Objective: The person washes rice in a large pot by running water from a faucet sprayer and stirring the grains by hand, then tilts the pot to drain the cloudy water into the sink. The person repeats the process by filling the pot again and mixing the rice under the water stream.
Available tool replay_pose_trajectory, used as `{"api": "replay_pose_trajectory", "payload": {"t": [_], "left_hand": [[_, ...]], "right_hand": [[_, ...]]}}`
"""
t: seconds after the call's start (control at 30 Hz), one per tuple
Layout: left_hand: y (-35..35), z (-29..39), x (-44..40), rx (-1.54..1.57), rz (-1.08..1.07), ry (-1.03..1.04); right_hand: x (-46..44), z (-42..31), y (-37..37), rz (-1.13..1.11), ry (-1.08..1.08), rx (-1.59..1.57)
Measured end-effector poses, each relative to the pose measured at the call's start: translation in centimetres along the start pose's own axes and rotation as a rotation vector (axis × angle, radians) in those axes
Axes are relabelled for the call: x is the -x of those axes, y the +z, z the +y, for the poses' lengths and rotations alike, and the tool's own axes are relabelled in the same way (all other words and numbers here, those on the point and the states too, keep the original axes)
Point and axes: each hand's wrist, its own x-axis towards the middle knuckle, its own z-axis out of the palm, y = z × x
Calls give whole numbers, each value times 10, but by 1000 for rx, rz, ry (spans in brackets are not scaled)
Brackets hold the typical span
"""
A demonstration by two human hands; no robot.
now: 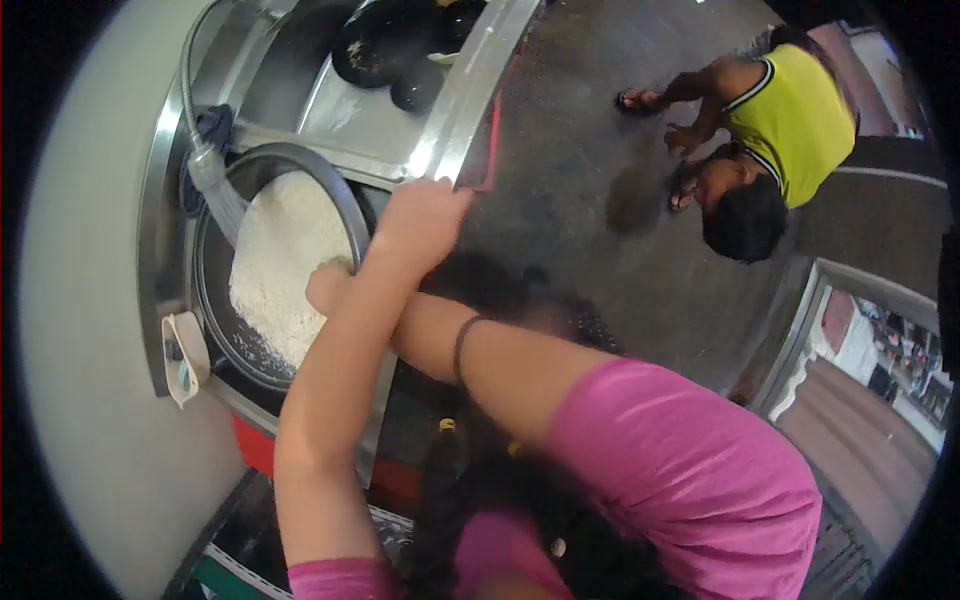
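My left hand reaches up from the lower left to the metal edge of the sink, its fingers bent over the edge. Crossing under that forearm, my right hand is at the near side of a wide dark pot, against white grains like rice. Its fingers are mostly hidden. The grains fill much of the pot. A flexible hose with a clear nozzle hangs over the pot rim, its end at the grains.
Dark pans lie in the sink basin at the top. A white holder is on the wall side. Across the floor, a person in a yellow top bends low. A bottle with a yellow cap stands below.
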Motion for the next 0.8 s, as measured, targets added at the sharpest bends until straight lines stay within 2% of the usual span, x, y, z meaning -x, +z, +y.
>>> {"api": "replay_pose_trajectory", "payload": {"t": [0.03,0.07,0.13,0.2,0.27,0.33,0.43,0.53,0.67,0.73,0.77,0.8], "left_hand": [[16,6,-17,-28,-38,115],[28,11,-36,-33,-43,131],[57,22,-65,-259,-328,261],[74,28,-85,-339,-381,279],[96,31,-100,-422,-440,305],[119,33,-109,-460,-500,150],[125,38,-111,-540,-598,269],[126,44,-112,-535,-642,235],[83,53,-105,-353,-623,168],[42,49,-86,4,-473,117],[19,41,-70,66,-385,48],[-1,30,-51,126,-296,-28]], "right_hand": [[-1,1,4,27,5,-81],[-10,1,14,53,7,-160],[-2,0,14,47,-5,-133],[-1,3,13,48,-21,-92],[-2,4,14,109,18,-192],[-2,2,17,169,57,-297],[-19,-2,34,252,46,-333],[-2,7,29,335,-15,-322],[-26,-4,48,429,-17,-247],[-30,-5,48,340,-7,-204],[-31,-6,48,256,9,-167],[-45,-8,70,325,-36,-138]]}}
